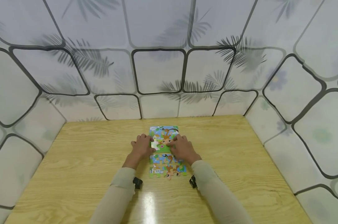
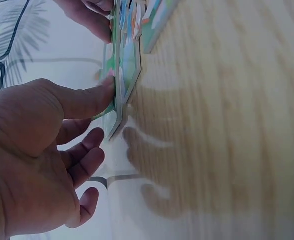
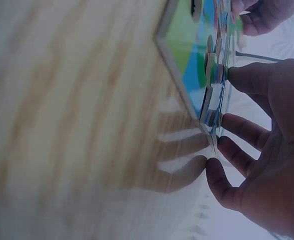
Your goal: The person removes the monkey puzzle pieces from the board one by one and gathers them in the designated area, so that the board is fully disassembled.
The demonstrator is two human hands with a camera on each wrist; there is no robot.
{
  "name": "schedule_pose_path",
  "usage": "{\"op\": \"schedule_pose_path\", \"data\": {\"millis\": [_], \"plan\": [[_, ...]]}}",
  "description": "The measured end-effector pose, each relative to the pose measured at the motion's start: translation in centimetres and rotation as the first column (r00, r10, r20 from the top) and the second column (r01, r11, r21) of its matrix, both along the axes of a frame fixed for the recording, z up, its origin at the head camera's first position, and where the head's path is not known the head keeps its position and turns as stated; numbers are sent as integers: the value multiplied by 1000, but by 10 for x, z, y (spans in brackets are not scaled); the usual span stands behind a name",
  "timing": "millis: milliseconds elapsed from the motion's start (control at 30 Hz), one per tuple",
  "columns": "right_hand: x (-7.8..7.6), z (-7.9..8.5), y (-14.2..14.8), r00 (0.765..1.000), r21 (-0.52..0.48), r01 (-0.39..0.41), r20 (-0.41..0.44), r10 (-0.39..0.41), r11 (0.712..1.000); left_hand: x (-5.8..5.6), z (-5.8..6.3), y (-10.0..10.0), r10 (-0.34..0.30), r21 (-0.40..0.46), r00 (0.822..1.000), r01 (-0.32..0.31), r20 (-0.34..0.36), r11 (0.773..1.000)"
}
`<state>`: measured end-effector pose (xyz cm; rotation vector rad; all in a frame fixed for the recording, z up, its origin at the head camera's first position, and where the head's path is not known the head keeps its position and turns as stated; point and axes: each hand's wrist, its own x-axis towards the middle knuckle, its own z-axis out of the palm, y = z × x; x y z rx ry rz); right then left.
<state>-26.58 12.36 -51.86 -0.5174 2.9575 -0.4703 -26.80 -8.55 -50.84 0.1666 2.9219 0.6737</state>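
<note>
A jigsaw puzzle point(image 1: 162, 148) with a cartoon monkey, blue sky and green grass lies flat on the table; a pale, jagged-edged patch shows at its lower left. My left hand point(image 1: 142, 146) rests at its left edge, thumb touching the face and the other fingers loosely bent beside it, as the left wrist view shows. From the right, my right hand point(image 1: 183, 148) reaches over the puzzle, its thumb and fingertips touching it near the monkey's face and along the edge. Just nearer to me lies a second group of joined puzzle pieces point(image 1: 157, 160) with an uneven lower edge.
The wooden table point(image 1: 87, 174) ends at a patterned wall covering point(image 1: 160, 71) at the back and on both sides. A black strap device point(image 1: 137, 183) sits at the left wrist and another point(image 1: 193, 181) at the right. Light glares on the table in front.
</note>
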Motion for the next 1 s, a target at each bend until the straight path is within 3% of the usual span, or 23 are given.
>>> {"op": "schedule_pose_path", "data": {"millis": [133, 300, 533, 733, 1000], "plan": [[0, 0, -1, 1000, -3, 7, 11, -7, 1000, 1, -1, 0, -6, 17, 1000, 6, -19, 1000], [1, 2, -2, 1000, -6, 11, 15, -10, 1000, 2, -5, -4, -2, 83, 1000, 4, -26, 997], [3, 4, 0, 1000, -6, 6, 14, -6, 1000, 8, -6, -8, 21, 192, 996, -4, -87, 981], [4, 6, 0, 1000, -24, 8, 27, -7, 1000, 22, 3, -11, -39, 252, 996, 58, -81, 966], [5, 7, 2, 1000, -37, -1, 31, 2, 999, 47, 15, -14, -97, 253, 994, 105, -41, 962]]}}
